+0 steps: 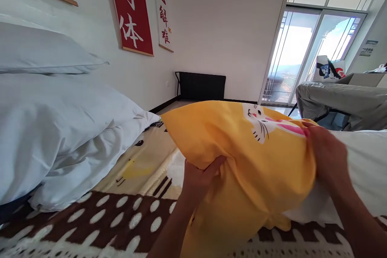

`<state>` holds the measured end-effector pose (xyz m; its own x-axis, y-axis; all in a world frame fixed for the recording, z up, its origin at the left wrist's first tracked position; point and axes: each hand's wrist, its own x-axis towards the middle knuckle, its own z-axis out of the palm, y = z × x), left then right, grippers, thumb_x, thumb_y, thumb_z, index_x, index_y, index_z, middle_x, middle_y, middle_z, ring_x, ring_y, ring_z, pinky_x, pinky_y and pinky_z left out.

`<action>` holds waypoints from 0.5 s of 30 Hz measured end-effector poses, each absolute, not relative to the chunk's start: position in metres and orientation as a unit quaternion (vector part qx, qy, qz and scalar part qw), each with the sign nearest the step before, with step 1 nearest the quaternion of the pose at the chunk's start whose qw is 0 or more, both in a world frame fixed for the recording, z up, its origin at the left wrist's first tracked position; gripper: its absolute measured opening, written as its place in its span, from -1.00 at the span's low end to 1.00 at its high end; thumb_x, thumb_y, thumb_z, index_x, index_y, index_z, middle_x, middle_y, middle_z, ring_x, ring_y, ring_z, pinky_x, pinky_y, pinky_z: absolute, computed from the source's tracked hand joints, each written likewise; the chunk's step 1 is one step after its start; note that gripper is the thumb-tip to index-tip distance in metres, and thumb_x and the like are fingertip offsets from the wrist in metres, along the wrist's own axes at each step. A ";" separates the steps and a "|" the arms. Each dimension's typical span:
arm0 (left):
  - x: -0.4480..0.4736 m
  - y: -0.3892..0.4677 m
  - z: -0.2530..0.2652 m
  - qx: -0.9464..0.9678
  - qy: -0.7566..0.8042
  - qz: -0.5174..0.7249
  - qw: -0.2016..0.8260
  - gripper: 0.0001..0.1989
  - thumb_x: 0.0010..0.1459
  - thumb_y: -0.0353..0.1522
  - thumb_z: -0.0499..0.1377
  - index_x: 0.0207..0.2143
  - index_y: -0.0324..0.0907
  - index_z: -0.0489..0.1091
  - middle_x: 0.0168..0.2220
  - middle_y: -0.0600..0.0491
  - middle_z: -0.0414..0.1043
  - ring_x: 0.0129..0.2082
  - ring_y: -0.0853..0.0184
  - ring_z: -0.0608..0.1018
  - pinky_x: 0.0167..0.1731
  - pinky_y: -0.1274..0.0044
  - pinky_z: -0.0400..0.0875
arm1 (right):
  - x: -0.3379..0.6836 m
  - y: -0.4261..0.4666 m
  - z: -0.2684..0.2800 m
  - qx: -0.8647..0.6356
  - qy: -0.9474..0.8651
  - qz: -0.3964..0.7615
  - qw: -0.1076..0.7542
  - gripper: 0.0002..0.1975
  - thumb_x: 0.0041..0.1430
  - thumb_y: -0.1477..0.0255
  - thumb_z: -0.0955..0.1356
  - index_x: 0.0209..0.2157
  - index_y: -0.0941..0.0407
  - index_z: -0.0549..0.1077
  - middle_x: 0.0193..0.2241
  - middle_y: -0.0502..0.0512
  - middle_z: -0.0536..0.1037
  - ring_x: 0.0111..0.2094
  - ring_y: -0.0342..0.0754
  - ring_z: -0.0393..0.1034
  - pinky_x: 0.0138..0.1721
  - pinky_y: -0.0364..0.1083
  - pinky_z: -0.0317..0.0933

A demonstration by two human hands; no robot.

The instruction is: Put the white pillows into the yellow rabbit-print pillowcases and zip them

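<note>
A yellow pillowcase with a white cat print partly covers a white pillow lying on the bed in front of me. My left hand pinches the yellow fabric at its lower left side. Over at the case's right edge, my right hand grips where the yellow cloth meets the bare white pillow. The pillow's right part sticks out uncovered.
A brown and cream patterned blanket covers the bed. White pillows and a bunched white duvet lie at left. Red and white banners hang on the wall. A black panel, glass doors and a grey covered seat stand beyond.
</note>
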<state>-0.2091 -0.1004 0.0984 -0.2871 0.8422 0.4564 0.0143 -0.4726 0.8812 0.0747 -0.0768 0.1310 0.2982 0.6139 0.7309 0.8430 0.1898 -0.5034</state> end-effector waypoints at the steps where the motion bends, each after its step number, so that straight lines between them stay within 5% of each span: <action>1: -0.208 -0.102 0.098 0.507 0.417 0.692 0.299 -0.76 -0.18 -0.26 0.34 -0.46 -0.25 0.52 -0.44 -0.02 0.56 -0.35 0.18 0.57 -0.40 0.53 0.47 | 0.064 -0.071 0.134 -0.634 -0.585 -0.125 0.491 -0.42 0.17 0.00 0.13 0.02 0.10 0.37 -0.18 0.21 0.51 -0.09 0.22 0.34 -0.09 0.16 0.16; 10: -0.209 -0.092 0.096 0.403 0.384 0.718 0.418 -0.62 -0.14 -0.13 0.33 -0.43 -0.30 0.49 -0.40 -0.06 0.55 -0.37 0.25 0.55 -0.39 0.54 0.42 | 0.088 -0.062 0.130 -0.652 -0.581 -0.148 0.465 -0.65 0.07 0.21 0.20 -0.31 0.10 0.51 -0.49 0.12 0.54 -0.38 0.09 0.41 -0.29 0.02 0.19; 15: -0.221 -0.071 0.085 0.342 0.354 0.725 0.482 -0.58 -0.16 -0.15 0.36 -0.36 -0.31 0.46 -0.43 -0.03 0.54 -0.45 0.29 0.54 -0.46 0.52 0.40 | 0.098 -0.130 0.161 -0.622 -0.454 -0.094 0.631 -0.70 0.06 0.15 0.26 -0.29 0.01 0.47 -0.58 0.05 0.44 -0.49 0.05 0.37 -0.42 0.01 0.23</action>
